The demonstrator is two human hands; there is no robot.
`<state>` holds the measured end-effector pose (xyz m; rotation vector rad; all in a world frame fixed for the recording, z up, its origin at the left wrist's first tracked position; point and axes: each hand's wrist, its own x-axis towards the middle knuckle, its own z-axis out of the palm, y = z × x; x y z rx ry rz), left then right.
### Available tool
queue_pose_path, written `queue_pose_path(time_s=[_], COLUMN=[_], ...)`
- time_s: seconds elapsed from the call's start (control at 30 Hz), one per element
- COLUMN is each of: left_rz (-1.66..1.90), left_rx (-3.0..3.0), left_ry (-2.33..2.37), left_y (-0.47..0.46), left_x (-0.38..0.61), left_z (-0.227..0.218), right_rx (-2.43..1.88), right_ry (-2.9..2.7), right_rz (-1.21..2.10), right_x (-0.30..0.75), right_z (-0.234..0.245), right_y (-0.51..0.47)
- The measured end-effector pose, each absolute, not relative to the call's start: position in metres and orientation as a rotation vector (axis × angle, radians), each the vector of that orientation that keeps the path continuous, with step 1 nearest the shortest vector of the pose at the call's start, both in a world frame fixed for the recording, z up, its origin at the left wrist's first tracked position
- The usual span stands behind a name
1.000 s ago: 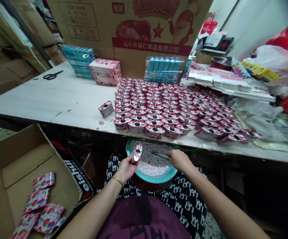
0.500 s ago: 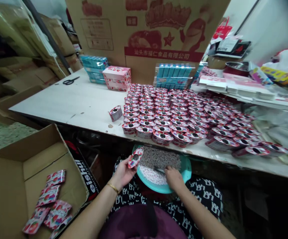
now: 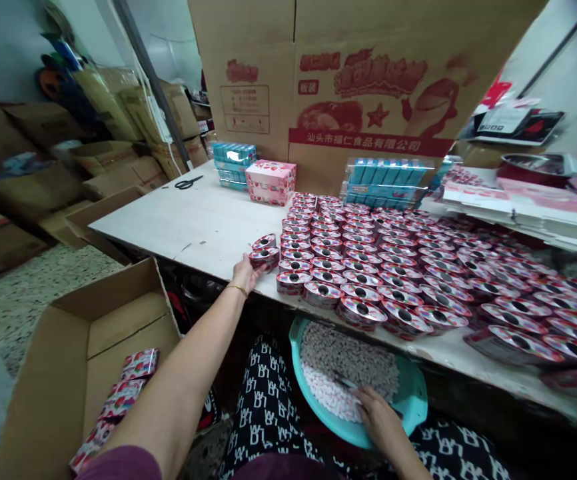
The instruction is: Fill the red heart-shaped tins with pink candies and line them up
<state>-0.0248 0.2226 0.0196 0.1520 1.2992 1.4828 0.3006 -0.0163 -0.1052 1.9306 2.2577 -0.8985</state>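
Note:
My left hand (image 3: pixel 247 275) reaches to the table's front edge, its fingers closed on a small red-and-pink printed packet (image 3: pixel 264 259) with a dark round hole in its oval top. Right behind that packet stands a similar packet (image 3: pixel 264 241). Lower down, my right hand (image 3: pixel 376 413) grips a thin utensil (image 3: pixel 346 381) whose far end lies in small white pellets (image 3: pixel 326 393). The pellets fill part of a turquoise basin (image 3: pixel 304 407) on my lap; greyer ones lie at its far side. What the utensil's tip looks like is hidden.
Rows of upright packets (image 3: pixel 361 312) cover the table's middle and right. An open cardboard box (image 3: pixel 33 393) with several flat packets (image 3: pixel 121 398) stands at lower left. Scissors (image 3: pixel 188 182), a pink box (image 3: pixel 271 181) and blue wrapped packs (image 3: pixel 386 181) lie farther back, before a large carton (image 3: pixel 248 60).
My left hand has carried the packet from above the basin up and forward to the table, beside the lone packet. My right hand stays at the basin with the utensil. The view has turned left.

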Motion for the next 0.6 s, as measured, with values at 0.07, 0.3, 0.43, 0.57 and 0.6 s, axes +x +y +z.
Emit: queue_pose_path(time_s=[0.07,0.3,0.43,0.57,0.6], left_rz=[1.495,1.682,0.888,0.362,0.203], left_rx=[0.170,0.669,1.061,1.087,1.130], left_ry=[1.306,1.787,2.321,2.245,2.214], left_y=[0.231,0.159,0.038,-0.063,-0.078], left_x=[-0.022,-0.137,-0.229,-0.248,-0.245], left_z=[0.019,0.009,-0.017,-0.050,-0.058], right_rx=[1.928,1.659,1.576,1.439,1.420], right_ry=[2.249,2.282,2.305,2.375,2.384], right_rz=[-0.862,-0.449,-0.273,-0.575,-0.624], right_x=[0.303,0.323,0.340,0.353,0.356], right_z=[-0.105,-0.112,-0.132,-0.140,-0.139], right_y=[-0.015,-0.002,0.010,0.030,0.034])
